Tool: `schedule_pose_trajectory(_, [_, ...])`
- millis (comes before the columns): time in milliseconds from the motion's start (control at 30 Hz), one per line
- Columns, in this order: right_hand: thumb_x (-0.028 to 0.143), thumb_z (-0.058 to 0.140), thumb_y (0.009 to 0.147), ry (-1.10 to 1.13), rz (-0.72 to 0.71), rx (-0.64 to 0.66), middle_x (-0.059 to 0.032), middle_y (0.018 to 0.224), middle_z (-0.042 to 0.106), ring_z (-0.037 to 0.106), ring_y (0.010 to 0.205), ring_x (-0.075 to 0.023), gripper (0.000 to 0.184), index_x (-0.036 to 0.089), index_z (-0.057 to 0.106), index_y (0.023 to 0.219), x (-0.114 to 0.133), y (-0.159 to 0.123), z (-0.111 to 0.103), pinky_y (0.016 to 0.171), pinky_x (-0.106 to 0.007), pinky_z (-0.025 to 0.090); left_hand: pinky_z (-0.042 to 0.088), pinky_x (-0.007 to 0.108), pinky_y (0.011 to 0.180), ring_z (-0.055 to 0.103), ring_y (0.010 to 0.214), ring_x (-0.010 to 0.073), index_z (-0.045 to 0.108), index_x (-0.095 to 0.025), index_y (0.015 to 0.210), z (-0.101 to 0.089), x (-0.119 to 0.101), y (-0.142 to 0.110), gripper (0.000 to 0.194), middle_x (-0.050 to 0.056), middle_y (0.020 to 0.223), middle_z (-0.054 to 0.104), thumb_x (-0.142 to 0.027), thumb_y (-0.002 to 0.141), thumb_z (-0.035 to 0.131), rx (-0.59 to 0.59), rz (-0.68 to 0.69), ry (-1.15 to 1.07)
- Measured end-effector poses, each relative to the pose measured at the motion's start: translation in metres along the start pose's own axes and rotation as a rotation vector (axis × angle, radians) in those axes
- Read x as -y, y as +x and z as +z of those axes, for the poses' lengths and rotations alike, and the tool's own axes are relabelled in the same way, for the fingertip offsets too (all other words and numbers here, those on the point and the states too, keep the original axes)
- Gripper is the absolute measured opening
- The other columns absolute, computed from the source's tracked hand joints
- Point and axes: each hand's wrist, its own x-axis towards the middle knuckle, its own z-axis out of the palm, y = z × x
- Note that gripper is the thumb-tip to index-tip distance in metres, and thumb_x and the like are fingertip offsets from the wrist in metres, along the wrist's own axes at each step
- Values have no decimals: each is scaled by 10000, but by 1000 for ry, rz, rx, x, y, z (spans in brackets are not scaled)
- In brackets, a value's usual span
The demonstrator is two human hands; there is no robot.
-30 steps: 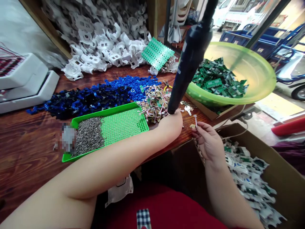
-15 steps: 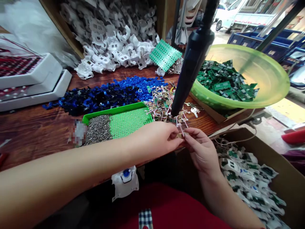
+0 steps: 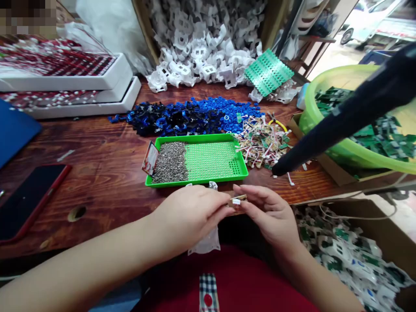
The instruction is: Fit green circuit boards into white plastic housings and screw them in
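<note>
A small tan circuit board (image 3: 241,198) with a white connector is pinched between the fingertips of both hands, above the table's front edge. My left hand (image 3: 191,212) closes on its left end, and my right hand (image 3: 273,214) grips its right end. Beneath my left hand a white plastic housing (image 3: 206,243) is partly hidden. Just beyond the hands lies a green tray (image 3: 198,183) with small metal screws (image 3: 170,161) heaped in its left half. Behind my right hand is a pile of small boards with wires (image 3: 263,141).
A dark electric screwdriver (image 3: 338,117) slants in from the right. Blue and black plastic parts (image 3: 182,116) are heaped behind the tray. A yellow-green basin (image 3: 312,97) holds green boards. A phone (image 3: 32,199) lies left; a box of white assemblies (image 3: 354,255) stands lower right.
The view has swung left, bringing the phone into sight. Both hands have come away from the wired-board pile, toward my body, with the small circuit board between them.
</note>
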Motion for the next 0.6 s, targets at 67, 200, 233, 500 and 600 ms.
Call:
schedule_pose_trajectory(67, [120, 609, 771, -176, -80, 41, 21, 1056, 646, 620, 948, -127, 335, 329, 622, 1033, 0, 2, 2, 799, -232, 546, 448, 286, 664, 623, 744, 162, 620, -154, 961, 3, 7, -11, 275, 32, 855, 700, -276, 901, 381, -59, 69, 95])
schedule_pose_trajectory(200, [80, 650, 716, -506, -360, 107, -4, 988, 642, 616, 894, -140, 411, 326, 623, 1044, 0, 10, 3, 757, -253, 543, 470, 293, 703, 627, 820, 169, 589, -113, 1029, 7, 19, -29, 253, 70, 944, 694, -222, 894, 404, -108, 150, 171])
schedule_pose_trajectory(233, [72, 652, 712, -541, -408, 131, -10, 963, 640, 618, 863, -138, 418, 314, 620, 1051, 0, 12, 3, 736, -254, 542, 475, 292, 698, 627, 820, 169, 584, -110, 1041, 7, 22, -32, 247, 74, 952, 693, -209, 889, 416, -130, 166, 178])
schedule_pose_trajectory(500, [24, 603, 737, -659, -593, 254, -36, 960, 592, 581, 879, -127, 390, 237, 605, 1063, 3, 20, 10, 744, -260, 519, 497, 319, 732, 621, 885, 194, 527, -94, 1144, 10, 33, -46, 299, 107, 1042, 672, -148, 862, 444, -286, 219, 160])
schedule_pose_trajectory(600, [16, 619, 718, -760, -700, 179, -49, 981, 549, 551, 891, -139, 441, 230, 592, 1103, -2, 19, 11, 729, -275, 502, 483, 324, 820, 613, 946, 189, 500, -159, 1204, 14, 30, -50, 368, 84, 1066, 666, -226, 842, 512, -323, -43, -40])
